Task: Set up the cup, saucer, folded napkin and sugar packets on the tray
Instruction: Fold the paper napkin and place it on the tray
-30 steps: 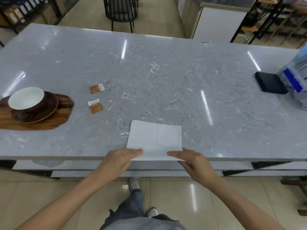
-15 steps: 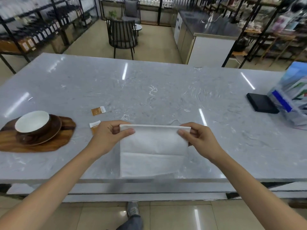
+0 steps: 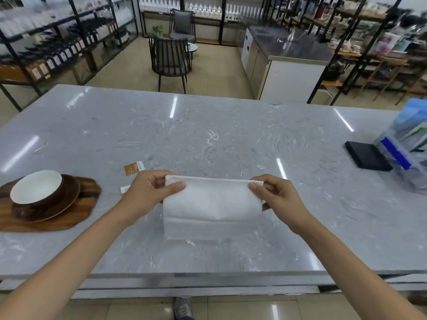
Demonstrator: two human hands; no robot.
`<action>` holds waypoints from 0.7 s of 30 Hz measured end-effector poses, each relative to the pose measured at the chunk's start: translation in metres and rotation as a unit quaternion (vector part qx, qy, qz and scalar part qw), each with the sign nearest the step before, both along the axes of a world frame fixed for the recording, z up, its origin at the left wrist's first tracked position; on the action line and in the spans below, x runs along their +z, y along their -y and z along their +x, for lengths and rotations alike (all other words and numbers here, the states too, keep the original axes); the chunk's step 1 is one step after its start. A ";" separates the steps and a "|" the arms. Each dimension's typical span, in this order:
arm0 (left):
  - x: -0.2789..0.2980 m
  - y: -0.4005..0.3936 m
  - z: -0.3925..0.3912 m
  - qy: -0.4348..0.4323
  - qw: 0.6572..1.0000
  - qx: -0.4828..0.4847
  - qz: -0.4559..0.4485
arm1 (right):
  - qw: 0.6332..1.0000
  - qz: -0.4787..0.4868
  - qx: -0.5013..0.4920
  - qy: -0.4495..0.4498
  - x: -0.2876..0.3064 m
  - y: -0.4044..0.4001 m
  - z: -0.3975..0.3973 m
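Left grip: the left hand [image 3: 150, 192] is pinching the top left corner of the white napkin [image 3: 211, 204], thumb in front, fingers curled behind.
Right grip: the right hand [image 3: 276, 197] is pinching the top right corner of the same napkin in the same way.
Napkin: it is hanging between both hands above the near middle of the grey marbled worktop [image 3: 219, 139], its upper edge folded over, its lower edge blurred close to the surface.
Cup and saucer: the cup [image 3: 37, 188], white inside and brown outside, is sitting on the brown saucer [image 3: 67, 199], which is resting on the wooden tray [image 3: 76, 218] at the left of the worktop.
Sugar packets: one orange-and-white sugar packet [image 3: 134, 168] is lying flat just beyond the left hand; a second packet [image 3: 126, 188] is showing only a white end from behind that hand.
Writing: print on the packets is too small to read.
Around: a black box [image 3: 367, 155] is lying at the right, just beside a clear holder of blue leaflets [image 3: 406, 146]; a dark chair [image 3: 169, 61] is standing beyond the far edge.
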State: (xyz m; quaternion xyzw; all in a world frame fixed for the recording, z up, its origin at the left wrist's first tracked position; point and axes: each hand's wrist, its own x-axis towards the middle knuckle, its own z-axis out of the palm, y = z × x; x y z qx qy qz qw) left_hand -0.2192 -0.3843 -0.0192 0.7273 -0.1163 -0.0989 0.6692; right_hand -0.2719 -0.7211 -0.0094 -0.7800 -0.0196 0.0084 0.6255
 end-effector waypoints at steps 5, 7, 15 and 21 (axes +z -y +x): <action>-0.025 0.004 0.037 -0.131 0.989 -0.043 0.043 | 0.991 0.017 0.006 -0.130 -0.026 0.001 0.033; -0.044 0.009 0.055 -0.142 0.987 -0.034 0.069 | 0.987 -0.008 0.003 -0.160 -0.041 0.002 0.049; -0.073 0.010 0.075 0.031 0.977 -0.019 0.210 | 0.977 -0.186 -0.011 -0.106 -0.065 0.012 0.073; -0.069 -0.005 0.027 0.112 0.964 -0.045 0.236 | 0.964 -0.264 0.033 -0.027 -0.059 0.015 0.029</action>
